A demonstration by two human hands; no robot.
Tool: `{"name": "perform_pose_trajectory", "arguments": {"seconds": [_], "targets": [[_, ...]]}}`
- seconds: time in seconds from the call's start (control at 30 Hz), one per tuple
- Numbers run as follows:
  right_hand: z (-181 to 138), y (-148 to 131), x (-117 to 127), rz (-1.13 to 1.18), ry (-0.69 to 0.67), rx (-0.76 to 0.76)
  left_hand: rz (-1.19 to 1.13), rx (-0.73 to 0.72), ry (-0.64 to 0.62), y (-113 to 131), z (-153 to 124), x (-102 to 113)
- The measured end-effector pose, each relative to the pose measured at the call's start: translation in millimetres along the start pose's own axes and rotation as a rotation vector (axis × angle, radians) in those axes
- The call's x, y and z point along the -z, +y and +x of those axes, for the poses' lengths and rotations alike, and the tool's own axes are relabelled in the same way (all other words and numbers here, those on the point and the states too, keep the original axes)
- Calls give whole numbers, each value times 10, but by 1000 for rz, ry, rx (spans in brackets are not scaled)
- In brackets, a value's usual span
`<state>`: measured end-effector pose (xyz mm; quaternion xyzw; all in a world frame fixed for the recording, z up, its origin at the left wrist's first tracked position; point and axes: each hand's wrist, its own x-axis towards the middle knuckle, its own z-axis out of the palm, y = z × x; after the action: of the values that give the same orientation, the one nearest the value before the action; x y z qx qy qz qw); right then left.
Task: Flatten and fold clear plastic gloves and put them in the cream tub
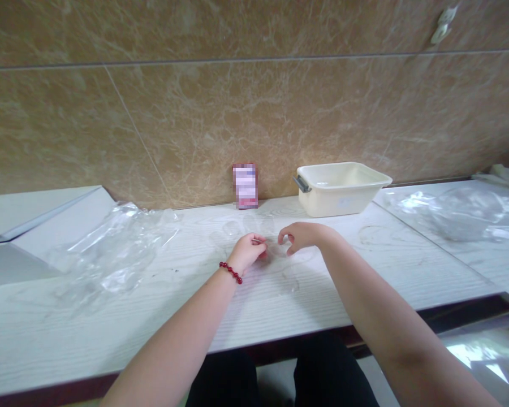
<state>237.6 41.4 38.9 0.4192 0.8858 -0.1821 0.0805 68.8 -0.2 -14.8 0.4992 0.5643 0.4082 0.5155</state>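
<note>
My left hand (251, 252), with a string of dark red beads (231, 272) on its wrist, is over the middle of the white wood-grain table (186, 316). Its thumb and fingers are closed around the edge of a faint clear plastic piece (275, 247), whose exact shape I cannot make out. Just to the right, my right hand (301, 236) hovers with curved fingers apart and nothing between them. More thin see-through plastic pieces (231, 227) lie behind the left hand, and another clear piece (290, 280) is nearer me.
A cream plastic tub (335, 200) with a grey handle stands against the brown marbled wall. Left of it leans a small red-edged card (246, 186). Crumpled clear bags (119, 249) lie at left beside a white box (34, 220); another clear bag (475, 212) is at right.
</note>
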Motion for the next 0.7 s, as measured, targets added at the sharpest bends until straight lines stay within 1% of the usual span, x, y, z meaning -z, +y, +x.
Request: {"name": "perform_pose_trajectory", "arguments": {"seconds": [0.07,0.17,0.3,0.47,0.7], "targets": [[20,11,-15,-6,-34,9,53,-25,20,-7,12,15],[41,26,-34,-16,-43,11,133,-74,48,-19,24,43],[44,45,-39,-10,-49,12,327,-156,114,-17,27,80],[27,68,-19,-12,-17,-19,506,-242,105,-16,28,118],[6,35,-3,-13,1,-12,589,-264,86,15,-5,120]]}}
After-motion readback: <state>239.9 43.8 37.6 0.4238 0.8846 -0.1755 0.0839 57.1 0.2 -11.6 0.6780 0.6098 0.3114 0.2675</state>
